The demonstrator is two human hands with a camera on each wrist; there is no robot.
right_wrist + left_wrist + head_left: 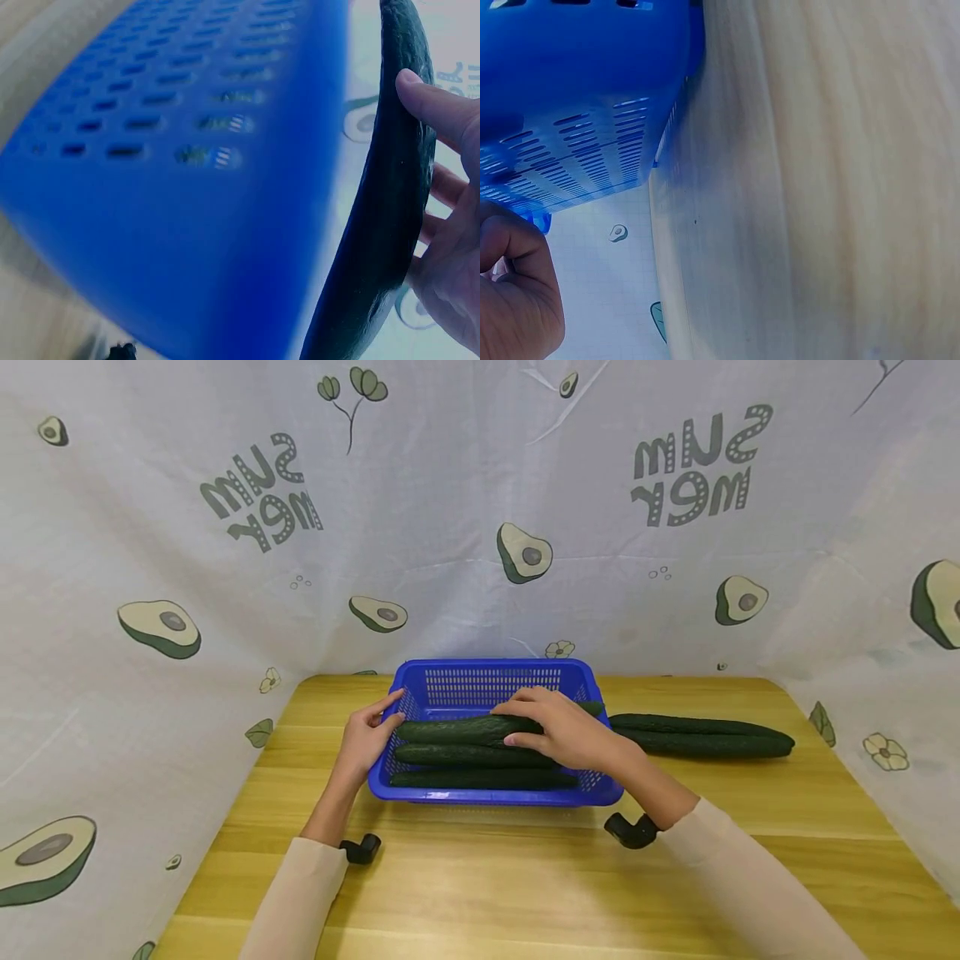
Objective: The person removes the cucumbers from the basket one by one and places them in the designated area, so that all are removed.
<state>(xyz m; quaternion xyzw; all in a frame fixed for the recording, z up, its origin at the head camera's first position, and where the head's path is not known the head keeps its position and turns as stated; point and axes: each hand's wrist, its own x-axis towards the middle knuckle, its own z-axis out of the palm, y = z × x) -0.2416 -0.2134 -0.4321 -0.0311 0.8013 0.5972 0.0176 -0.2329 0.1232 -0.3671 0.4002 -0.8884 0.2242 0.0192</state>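
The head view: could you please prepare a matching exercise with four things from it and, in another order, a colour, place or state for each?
1. right hand
2. basket
3. table
4. left hand

A. at the left end of the basket
B. yellow-brown, below everything in the second column's other places
C. gripping a cucumber
D. blue, with slotted walls

Pairs: 1-C, 2-D, 3-B, 4-A

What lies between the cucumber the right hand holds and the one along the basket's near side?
A middle cucumber lies between the held cucumber and the front cucumber by the blue basket's near rim, as the head view shows.
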